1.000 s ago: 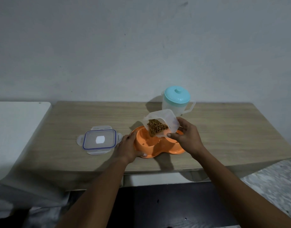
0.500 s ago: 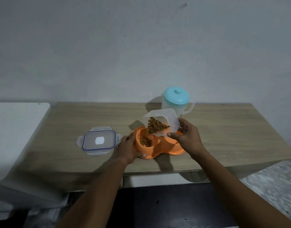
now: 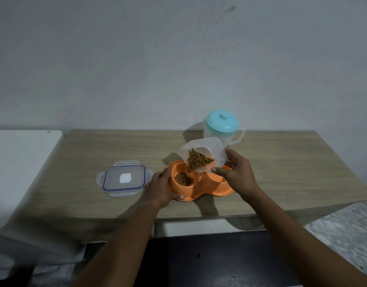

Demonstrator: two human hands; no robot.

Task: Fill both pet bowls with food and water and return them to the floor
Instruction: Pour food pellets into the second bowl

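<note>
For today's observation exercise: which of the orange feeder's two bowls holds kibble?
The left bowl, beside the left hand, holds kibble; the right bowl shows none.

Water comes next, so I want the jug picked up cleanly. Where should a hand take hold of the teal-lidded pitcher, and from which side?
Grip the pitcher by its loop handle, which juts out on its right side, coming in from the right. The right hand is nearest but now holds the food container, which also stands just in front of the pitcher, so a frontal reach looks cramped.
</note>
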